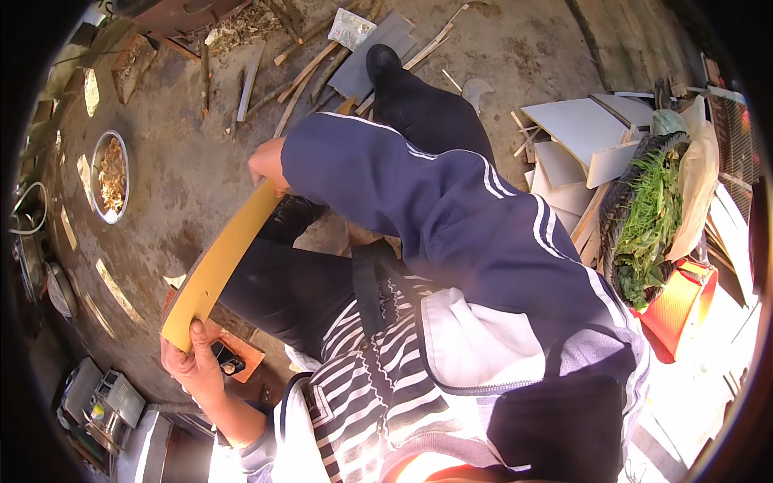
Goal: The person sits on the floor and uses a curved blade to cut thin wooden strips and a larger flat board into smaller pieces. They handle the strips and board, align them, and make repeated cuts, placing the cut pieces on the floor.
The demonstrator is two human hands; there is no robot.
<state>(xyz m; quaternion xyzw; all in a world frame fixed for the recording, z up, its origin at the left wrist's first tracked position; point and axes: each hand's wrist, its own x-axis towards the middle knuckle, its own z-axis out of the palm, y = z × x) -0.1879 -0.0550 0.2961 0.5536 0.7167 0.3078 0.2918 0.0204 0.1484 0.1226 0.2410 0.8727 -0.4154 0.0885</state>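
Observation:
A long, thin yellow board point(223, 262) slants across in front of my legs, lifted off the ground. My left hand point(193, 366) is closed on its near end, thumb on the yellow face and the other fingers behind. At the far end, my right hand point(268, 163) grips the board near its corner; the navy sleeve hides part of that hand. Beyond the board lies my bent knee in black trousers point(270, 278). Just below the left hand, a small dark object point(229, 360) rests on a reddish-brown flat piece point(251, 354).
A metal bowl of wood chips point(113, 177) stands on the concrete floor at left. Sticks and a grey board point(372, 60) lie beyond my foot. White panel offcuts point(576, 133), a basket of green leaves point(651, 217) and an orange bag point(680, 310) sit at right.

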